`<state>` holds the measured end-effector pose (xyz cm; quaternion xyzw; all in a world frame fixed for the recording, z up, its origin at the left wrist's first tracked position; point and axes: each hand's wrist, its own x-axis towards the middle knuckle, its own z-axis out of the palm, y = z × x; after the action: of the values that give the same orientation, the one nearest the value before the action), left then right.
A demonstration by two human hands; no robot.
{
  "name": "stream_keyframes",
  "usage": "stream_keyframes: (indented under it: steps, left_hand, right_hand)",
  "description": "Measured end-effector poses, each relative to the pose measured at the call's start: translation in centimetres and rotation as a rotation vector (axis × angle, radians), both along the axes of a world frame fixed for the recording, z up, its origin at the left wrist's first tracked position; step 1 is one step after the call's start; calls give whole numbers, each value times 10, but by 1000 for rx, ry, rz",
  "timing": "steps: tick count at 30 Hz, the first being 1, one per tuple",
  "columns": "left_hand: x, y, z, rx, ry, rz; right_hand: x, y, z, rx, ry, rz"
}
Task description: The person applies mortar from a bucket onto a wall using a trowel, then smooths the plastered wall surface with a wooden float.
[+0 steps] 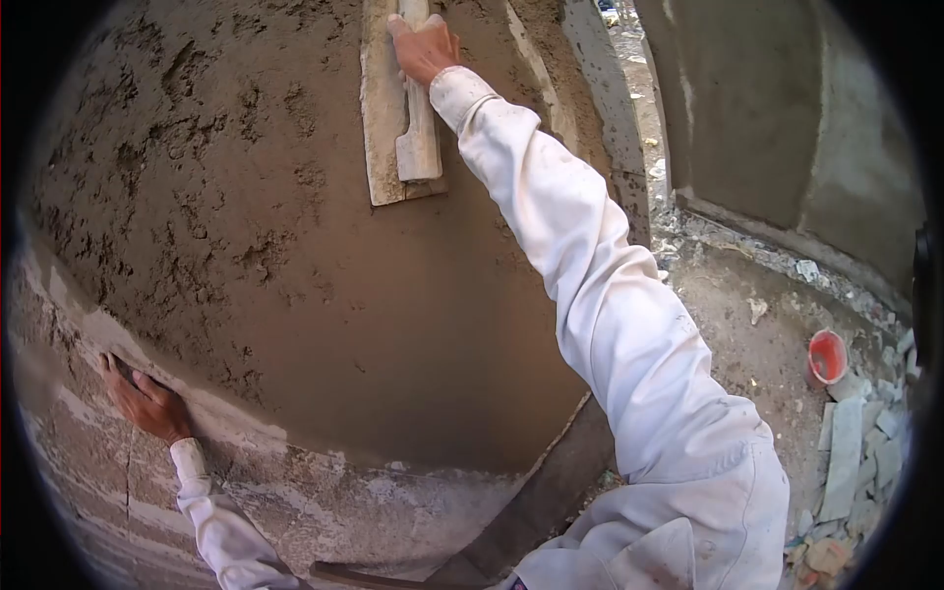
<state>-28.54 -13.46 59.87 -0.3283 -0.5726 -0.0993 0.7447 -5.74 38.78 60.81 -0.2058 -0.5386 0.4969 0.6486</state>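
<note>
My right hand (425, 49) is wrapped round the handle of a long wooden float (385, 147) at the top centre. The float's flat board lies against wet brown plaster (393, 305) on the wall. Below and left of the float the plaster is smooth; farther left it is rough and pitted. At the lower left my left hand (147, 401) rests on the bare wall (265, 457) just below the plaster's edge, its fingers apart and nothing in it.
A red bucket (827, 358) stands on the ground at the right, above a pile of broken slabs (844, 457). Another plastered wall (747, 108) rises at the upper right. A dark strip (536, 501) slopes below the plaster.
</note>
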Motion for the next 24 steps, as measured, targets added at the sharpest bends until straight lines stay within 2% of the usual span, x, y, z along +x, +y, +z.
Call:
stream_keyframes:
  steps: [2, 5, 7, 12, 14, 16, 24]
  left_hand:
    - [6, 2, 0, -12, -1, -51]
    - [5, 7, -2, -7, -27, -68]
    - [4, 7, -1, -1, -37, -58]
    - [-1, 9, -4, 2, -14, -79]
    - [-3, 9, -2, -33, 12, -119]
    - [-5, 6, -3, -33, 4, -100]
    - [-8, 3, -3, -38, 29, -83]
  right_hand:
    - [-24, 37, 35, 195, -56, -25]
    - [-32, 52, 38, 124, -20, -208]
    - [-18, 51, 3, 47, -6, -173]
    - [-18, 50, -129, -138, 74, -157]
    - [-18, 40, -165, -249, 132, -40]
    - [-19, 30, -195, -361, 187, 24]
    - [-22, -11, -279, -484, 129, 33]
